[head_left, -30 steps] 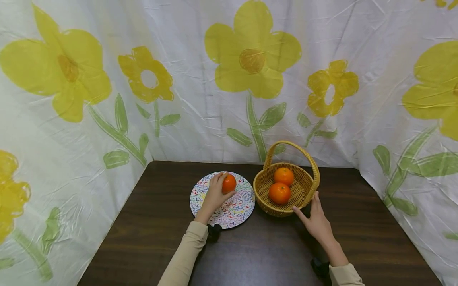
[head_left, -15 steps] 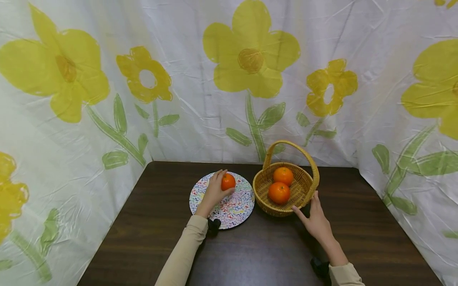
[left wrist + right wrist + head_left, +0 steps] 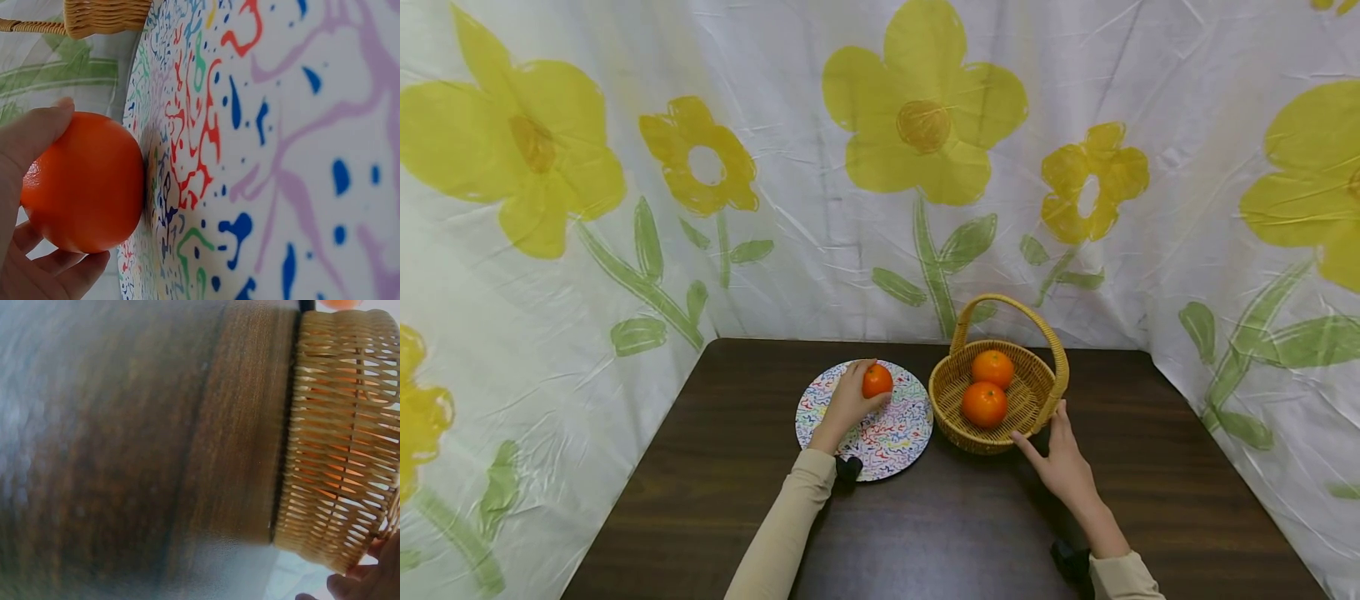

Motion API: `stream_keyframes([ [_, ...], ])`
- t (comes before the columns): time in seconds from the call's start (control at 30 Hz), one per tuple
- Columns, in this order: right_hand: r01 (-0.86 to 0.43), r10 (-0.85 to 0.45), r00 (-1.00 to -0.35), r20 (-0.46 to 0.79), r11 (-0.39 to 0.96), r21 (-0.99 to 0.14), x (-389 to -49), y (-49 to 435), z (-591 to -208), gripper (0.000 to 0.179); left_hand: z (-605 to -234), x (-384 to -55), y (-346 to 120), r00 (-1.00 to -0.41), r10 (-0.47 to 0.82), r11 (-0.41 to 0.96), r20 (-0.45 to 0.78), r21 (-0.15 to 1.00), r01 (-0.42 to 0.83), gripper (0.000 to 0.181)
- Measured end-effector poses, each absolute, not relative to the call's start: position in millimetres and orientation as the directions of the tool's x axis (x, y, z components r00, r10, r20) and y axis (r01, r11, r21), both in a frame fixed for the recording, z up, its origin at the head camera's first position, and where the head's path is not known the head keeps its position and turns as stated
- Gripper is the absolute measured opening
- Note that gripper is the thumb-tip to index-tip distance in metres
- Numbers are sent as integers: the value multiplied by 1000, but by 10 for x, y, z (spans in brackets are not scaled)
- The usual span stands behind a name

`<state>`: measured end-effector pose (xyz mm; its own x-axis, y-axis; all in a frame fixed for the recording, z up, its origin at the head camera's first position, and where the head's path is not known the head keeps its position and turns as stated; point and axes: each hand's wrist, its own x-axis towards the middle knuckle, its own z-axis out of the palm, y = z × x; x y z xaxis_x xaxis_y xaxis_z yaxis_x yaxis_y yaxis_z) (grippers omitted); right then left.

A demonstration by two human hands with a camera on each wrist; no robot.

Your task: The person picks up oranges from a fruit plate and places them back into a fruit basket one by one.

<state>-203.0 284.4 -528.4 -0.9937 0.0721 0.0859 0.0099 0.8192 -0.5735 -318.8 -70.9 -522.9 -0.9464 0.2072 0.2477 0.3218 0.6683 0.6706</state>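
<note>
My left hand grips an orange above the left part of a round plate with a colourful squiggle pattern. In the left wrist view, thumb and fingers curl round the orange, which sits against the plate's surface. To the right stands a yellow wicker basket with a tall arched handle, holding two oranges. My right hand touches the basket's near right side, thumb by the rim and fingers fairly straight beside the handle's base. Fingertips touch the wicker wall in the right wrist view.
A dark wood-grain table carries the plate and basket, which stand close together near its back edge. Behind and at both sides hangs a white curtain printed with yellow flowers. A black wrist device sits under the right wrist.
</note>
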Motion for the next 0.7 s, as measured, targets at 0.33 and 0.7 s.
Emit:
stream_keyframes([
  [0.33, 5, 68, -994, 88, 818, -575, -2019, 2837, -5276, 97, -5192, -3158, -715, -944, 218, 629, 248, 704, 330, 67],
  [0.7, 3, 66, -994, 89, 819, -574, -2028, 2838, -5274, 97, -5166, -3159, -677, -939, 228, 635, 257, 692, 344, 65],
])
